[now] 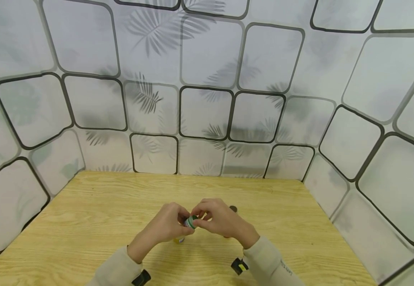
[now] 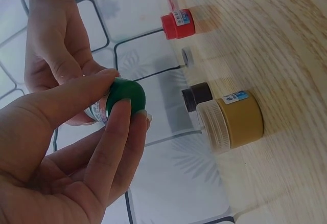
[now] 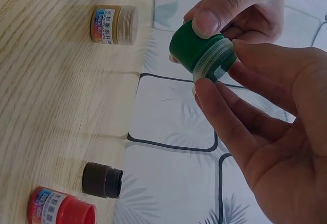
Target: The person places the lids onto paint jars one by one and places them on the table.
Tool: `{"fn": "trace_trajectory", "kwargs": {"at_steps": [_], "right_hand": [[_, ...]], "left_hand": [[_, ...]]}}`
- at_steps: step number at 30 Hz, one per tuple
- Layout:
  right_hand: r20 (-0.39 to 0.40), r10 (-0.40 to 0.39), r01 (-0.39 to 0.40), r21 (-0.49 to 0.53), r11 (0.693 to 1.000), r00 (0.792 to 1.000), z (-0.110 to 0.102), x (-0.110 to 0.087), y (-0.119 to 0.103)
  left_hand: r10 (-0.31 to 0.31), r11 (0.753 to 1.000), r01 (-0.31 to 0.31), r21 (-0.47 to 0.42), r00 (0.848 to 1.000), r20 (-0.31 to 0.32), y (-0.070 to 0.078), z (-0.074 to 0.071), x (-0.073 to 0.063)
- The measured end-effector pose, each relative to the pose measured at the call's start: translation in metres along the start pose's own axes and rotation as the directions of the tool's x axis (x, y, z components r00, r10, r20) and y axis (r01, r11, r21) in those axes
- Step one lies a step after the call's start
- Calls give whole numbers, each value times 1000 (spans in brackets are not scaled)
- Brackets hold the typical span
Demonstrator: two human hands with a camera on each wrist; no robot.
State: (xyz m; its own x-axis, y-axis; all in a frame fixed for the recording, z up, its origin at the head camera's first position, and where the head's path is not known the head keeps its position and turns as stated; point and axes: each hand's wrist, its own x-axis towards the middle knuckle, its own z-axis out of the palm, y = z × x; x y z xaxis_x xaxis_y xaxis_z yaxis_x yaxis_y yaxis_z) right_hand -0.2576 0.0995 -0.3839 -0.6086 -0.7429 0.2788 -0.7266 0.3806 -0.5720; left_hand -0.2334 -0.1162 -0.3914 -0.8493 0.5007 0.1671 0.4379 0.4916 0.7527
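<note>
Above the table, my left hand (image 1: 171, 223) grips a small green paint jar (image 3: 187, 46), its thumb across the jar's side. My right hand (image 1: 218, 217) pinches the jar's clear ridged lid (image 3: 210, 63) between thumb and fingertips. The jar is held tilted, lid towards the right hand. In the left wrist view the rounded green base (image 2: 130, 95) shows between the left fingers. Below the hands stands an ochre paint jar (image 2: 244, 120) with a clear lid on it, partly hidden by the left hand in the head view.
A black jar (image 3: 97, 179) and a red jar (image 3: 45, 207) stand on the wooden table (image 1: 113, 202), both with bare necks. A small clear disc-like piece (image 2: 187, 57) lies between them. A patterned curtain (image 1: 207, 115) surrounds the table's back and sides.
</note>
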Motion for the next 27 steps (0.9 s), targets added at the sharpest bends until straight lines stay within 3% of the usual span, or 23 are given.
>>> {"fn": "trace_trajectory", "kwargs": {"at_steps": [11, 18, 27], "right_hand": [[2, 10, -10, -19, 1000, 1000, 0, 0, 0], [-65, -91, 88, -53, 995, 994, 1, -1, 2], [-28, -147, 144, -75, 987, 989, 1, -1, 0]], "left_hand": [[-11, 1000, 11, 1, 1000, 1, 0, 0, 0], [-17, 1000, 17, 7, 1000, -8, 0, -3, 0], [-9, 1000, 9, -1, 1000, -7, -1, -4, 0]]}}
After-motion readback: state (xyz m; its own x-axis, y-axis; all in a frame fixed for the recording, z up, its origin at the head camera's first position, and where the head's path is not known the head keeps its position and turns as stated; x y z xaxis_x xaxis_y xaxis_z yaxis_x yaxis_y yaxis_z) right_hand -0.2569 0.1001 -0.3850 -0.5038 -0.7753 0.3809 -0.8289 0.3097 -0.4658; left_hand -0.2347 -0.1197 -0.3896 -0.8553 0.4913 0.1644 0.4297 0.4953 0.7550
